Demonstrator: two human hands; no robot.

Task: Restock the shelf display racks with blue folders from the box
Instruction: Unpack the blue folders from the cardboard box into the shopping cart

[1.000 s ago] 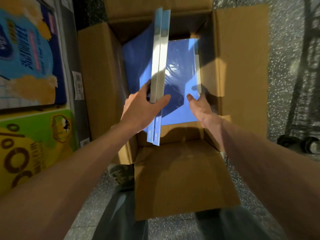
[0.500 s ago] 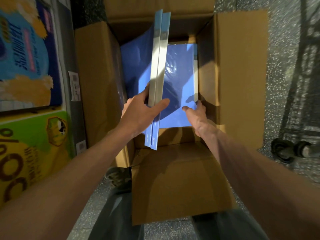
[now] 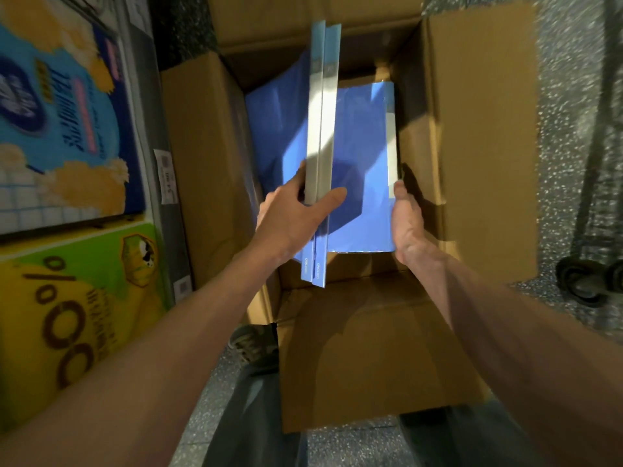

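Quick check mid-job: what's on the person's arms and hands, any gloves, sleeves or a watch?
The left forearm and right forearm are bare to the frame edge, no sleeves in view. The left hand and right hand wear no gloves; no watch, ring or wristband shows.

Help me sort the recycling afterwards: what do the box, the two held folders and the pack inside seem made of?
Box: brown cardboard, likely corrugated, matte, with creased flaps. Held folders in the left hand: probably smooth plastic, blue with pale spine strips. Pack: blue folders, seemingly under clear film, judging by its glossy wrinkled glare.
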